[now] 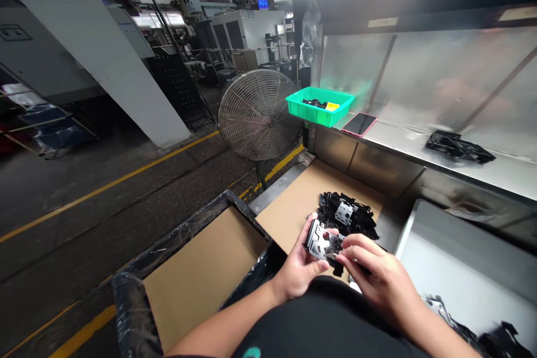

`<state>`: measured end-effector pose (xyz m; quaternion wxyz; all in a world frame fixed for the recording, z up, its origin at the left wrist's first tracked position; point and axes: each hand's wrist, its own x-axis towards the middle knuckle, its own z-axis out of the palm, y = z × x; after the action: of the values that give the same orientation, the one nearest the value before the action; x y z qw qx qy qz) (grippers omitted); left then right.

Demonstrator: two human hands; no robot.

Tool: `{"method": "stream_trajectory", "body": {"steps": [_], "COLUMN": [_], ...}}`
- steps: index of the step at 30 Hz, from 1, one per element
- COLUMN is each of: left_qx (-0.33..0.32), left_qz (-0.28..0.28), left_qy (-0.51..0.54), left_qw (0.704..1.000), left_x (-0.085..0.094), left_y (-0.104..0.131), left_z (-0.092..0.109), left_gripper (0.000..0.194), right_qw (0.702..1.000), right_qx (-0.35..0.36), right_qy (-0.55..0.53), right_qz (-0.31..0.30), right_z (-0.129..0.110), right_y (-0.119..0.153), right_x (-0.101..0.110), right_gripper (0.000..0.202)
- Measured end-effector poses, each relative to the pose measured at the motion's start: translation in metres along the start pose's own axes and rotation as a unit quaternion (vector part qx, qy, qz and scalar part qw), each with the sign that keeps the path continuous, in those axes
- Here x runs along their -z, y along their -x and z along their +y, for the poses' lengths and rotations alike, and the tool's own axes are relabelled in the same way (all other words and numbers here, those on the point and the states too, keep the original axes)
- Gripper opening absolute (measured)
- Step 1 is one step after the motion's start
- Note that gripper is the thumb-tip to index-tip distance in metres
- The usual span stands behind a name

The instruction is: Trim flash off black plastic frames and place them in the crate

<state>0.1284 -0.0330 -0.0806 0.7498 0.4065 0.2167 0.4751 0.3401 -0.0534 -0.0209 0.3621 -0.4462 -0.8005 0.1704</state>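
My left hand (300, 268) is closed around the lower left side of a flat black moulded part (318, 240), whose shiny face has cut-outs and a round hole. The part is tilted up in front of my body. My right hand (373, 268) is pinched at the part's right edge. From its fingertips a thin, pale, blade-like tool (331, 255) reaches onto the part's lower edge; its other end is hidden by the hand. Just beyond my hands, a heap of similar black parts (348, 215) lies on a cardboard sheet (289, 212).
At left stands a black-lined box with a cardboard bottom (205, 279). A grey-white tray (457, 257) at right holds more black parts. The metal shelf (398, 142) bears a green bin (321, 109), a phone (359, 124) and black parts (457, 146). A large fan (260, 114) stands behind.
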Motion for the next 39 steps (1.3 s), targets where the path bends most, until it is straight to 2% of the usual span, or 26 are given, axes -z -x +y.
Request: {"method": "stream_trajectory", "body": {"steps": [4,16,20,26,29,32,34,37,39], "left_qx": [-0.003,0.013,0.004,0.007,0.000,0.021,0.043,0.058,0.057], "left_qz": [0.001,0.012,0.015,0.030,0.027,0.001,-0.022,-0.031,-0.015], "left_qy": [-0.009,-0.030,-0.037,-0.030,-0.015,0.012,0.030,0.033,0.023], "left_qw": [1.000,0.999,0.999,0.999,1.000,1.000,0.998,0.997,0.998], "left_x": [0.001,0.000,0.002,0.000,-0.008,-0.019,-0.025,-0.027,-0.026], "left_y": [0.001,0.007,0.010,0.006,0.003,0.005,0.007,0.007,0.005], "left_z": [0.000,0.004,0.001,-0.001,0.005,0.016,0.021,0.022,0.019], "left_gripper": [0.108,0.116,0.113,0.113,0.113,0.111,0.108,0.104,0.098], "right_qw": [1.000,0.999,0.998,1.000,0.999,0.992,0.988,0.973,0.959], "right_qx": [-0.003,0.051,0.056,0.008,-0.013,-0.043,-0.067,-0.103,-0.139], "right_qy": [0.001,0.017,0.029,0.008,-0.039,-0.084,-0.126,-0.206,-0.247], "right_qz": [-0.005,-0.007,-0.026,-0.013,0.033,0.087,0.061,-0.025,-0.006], "right_z": [-0.001,-0.002,-0.004,-0.006,-0.005,0.000,0.003,0.008,0.010], "right_y": [0.002,0.002,0.003,0.004,0.001,0.000,0.005,0.017,0.027], "right_x": [-0.001,-0.003,-0.003,-0.003,0.006,0.017,0.020,0.014,0.005], "right_gripper": [0.018,0.024,0.025,0.022,0.015,0.011,0.015,0.036,0.034]}}
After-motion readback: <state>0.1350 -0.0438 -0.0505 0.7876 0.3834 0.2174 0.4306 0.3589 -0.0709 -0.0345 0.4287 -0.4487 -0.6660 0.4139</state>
